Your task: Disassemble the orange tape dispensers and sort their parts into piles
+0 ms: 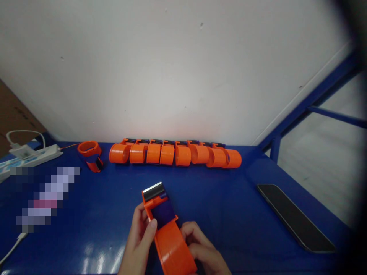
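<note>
An orange tape dispenser (174, 246) with a toothed metal blade at its far end is held between both hands, low in the middle of the view. My left hand (140, 238) grips its left edge, the thumb lying on top of the frame. On the other side, my right hand (202, 246) has its fingers curled against the right side of the round body; its fingertips are partly hidden. Behind them, a row of several similar orange tape dispensers (182, 156) lies along the wall. One more dispenser (89, 147) rests apart, to the left of the row.
A black phone-like slab (296, 217) lies at the right of the blue table (229, 198). On the left are a white power strip (34, 157) with a plugged-in cable and a blurred-out object (53, 196) on a white cord. A white wall (183, 76) stands behind, a blue metal frame (275, 147) at right.
</note>
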Motion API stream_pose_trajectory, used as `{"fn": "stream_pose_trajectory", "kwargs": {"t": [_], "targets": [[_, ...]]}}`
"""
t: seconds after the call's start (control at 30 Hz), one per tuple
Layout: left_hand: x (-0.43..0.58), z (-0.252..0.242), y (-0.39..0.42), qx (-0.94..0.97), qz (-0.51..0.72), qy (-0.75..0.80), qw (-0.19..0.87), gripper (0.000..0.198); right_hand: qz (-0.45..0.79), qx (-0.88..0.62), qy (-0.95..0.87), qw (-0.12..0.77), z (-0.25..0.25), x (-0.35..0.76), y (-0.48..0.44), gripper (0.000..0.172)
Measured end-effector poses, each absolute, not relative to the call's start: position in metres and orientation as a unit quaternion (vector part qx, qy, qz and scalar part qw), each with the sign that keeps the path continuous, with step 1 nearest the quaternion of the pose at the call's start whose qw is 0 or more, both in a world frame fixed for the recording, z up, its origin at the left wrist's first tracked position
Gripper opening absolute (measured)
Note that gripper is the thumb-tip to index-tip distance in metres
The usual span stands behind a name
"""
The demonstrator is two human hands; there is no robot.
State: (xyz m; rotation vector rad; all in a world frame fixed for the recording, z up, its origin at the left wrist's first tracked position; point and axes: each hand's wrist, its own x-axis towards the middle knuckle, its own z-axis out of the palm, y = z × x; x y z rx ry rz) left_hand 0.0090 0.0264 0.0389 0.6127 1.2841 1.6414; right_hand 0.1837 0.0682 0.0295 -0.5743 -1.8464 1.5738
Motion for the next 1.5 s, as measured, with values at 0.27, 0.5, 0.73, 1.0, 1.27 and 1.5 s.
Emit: {"fn": "stream_pose_trajectory", "kwargs": {"t": [0.27, 0.5, 0.73, 1.0, 1.27, 1.5], "targets": [[0.018, 0.037, 0.021, 0.265, 0.656, 0.477, 0.521, 0.042, 0.528, -0.343, -0.703, 0.331, 0.046, 0.175, 0.109, 0.033], [0.014, 0.049, 0.014, 0.204, 0.665, 0.506, 0.51, 0.04, 0.516, -0.355, -0.726, 0.283, 0.055, 0.174, 0.108, 0.027], [0.017, 0.043, 0.014, 0.28, 0.653, 0.487, 0.509, 0.042, 0.493, -0.35, -0.734, 0.311, 0.057, 0.171, 0.102, 0.034], [0.02, 0.05, 0.01, 0.268, 0.65, 0.526, 0.478, 0.042, 0.484, -0.337, -0.739, 0.326, 0.062, 0.157, 0.102, 0.038], [0.017, 0.038, 0.011, 0.173, 0.693, 0.502, 0.488, 0.04, 0.481, -0.355, -0.749, 0.286, 0.064, 0.157, 0.098, 0.034], [0.011, 0.035, 0.011, 0.19, 0.669, 0.531, 0.485, 0.049, 0.331, -0.341, -0.85, 0.229, 0.071, 0.156, 0.096, 0.017]]}}
